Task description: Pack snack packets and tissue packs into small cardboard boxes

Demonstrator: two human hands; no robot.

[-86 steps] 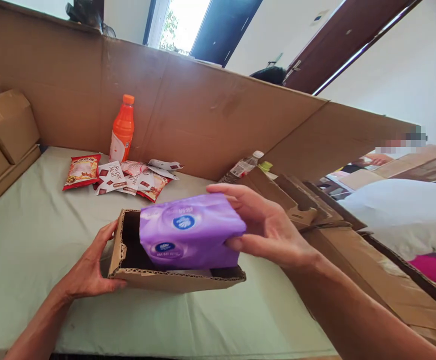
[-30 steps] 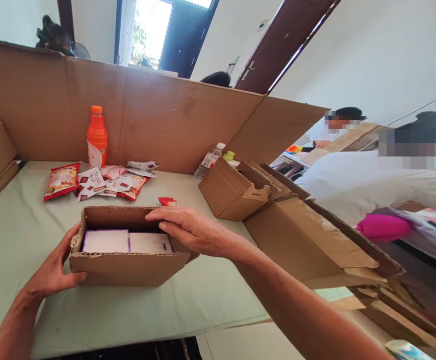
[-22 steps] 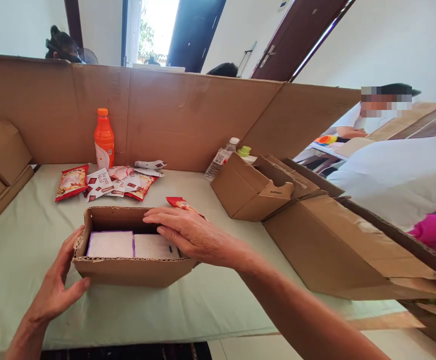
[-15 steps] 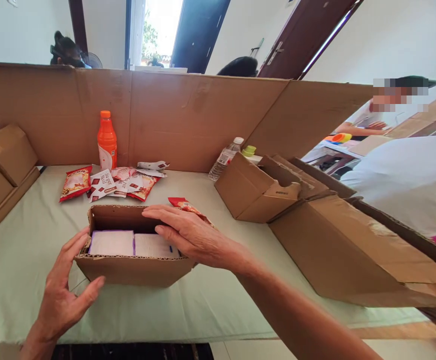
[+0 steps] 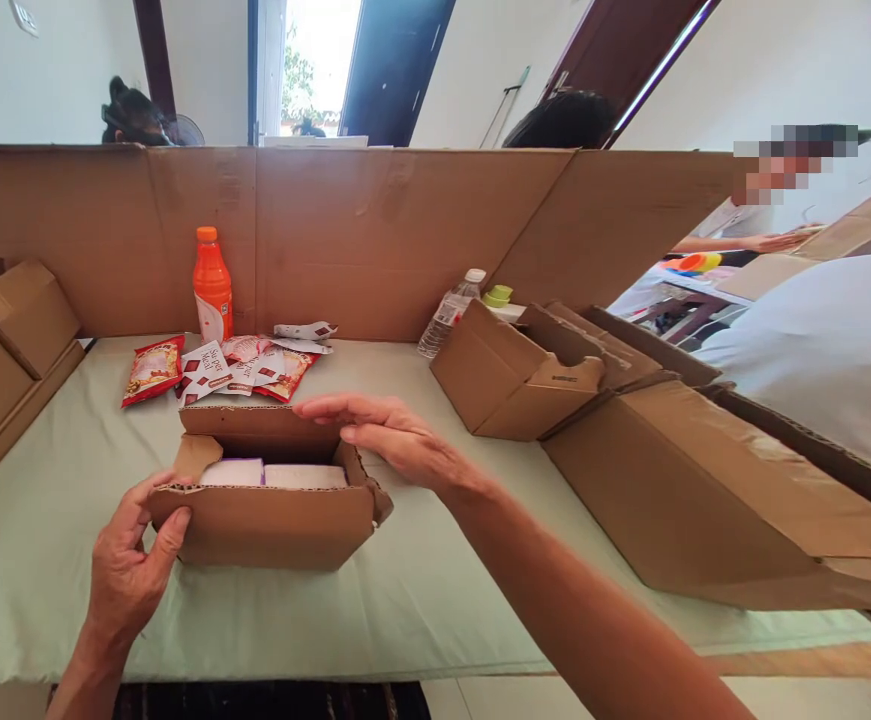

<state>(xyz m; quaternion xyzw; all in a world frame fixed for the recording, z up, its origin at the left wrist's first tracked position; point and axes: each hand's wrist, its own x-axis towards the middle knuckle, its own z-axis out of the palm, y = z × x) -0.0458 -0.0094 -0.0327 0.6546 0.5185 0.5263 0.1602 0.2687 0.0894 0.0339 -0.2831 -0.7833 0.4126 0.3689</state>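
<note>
A small cardboard box [image 5: 270, 525] stands on the green cloth with its top flaps up. Two white-topped blocks with purple edges [image 5: 304, 476] lie side by side inside it. My left hand [image 5: 135, 550] grips the box at its left front corner, thumb on the front panel and fingers round the side. Across the back right corner reaches my right hand [image 5: 386, 432], fingers stretched out flat along the far flap, holding nothing. A short side flap [image 5: 196, 457] leans inward at the left end. The right end's flap is bent outward and torn.
Behind the box lie red snack packets [image 5: 154, 370] and white sachets [image 5: 206, 365], with an orange bottle [image 5: 212, 285] behind them. A clear bottle [image 5: 446, 318] leans by cardboard boxes [image 5: 510, 385] at right. More boxes [image 5: 22, 310] stand left; a cardboard wall [image 5: 375, 240] runs behind.
My left thumb has closed onto the box's front panel. My right hand has slid up and right along the far flap. The left side flap now shows, and the front panel stands higher.
</note>
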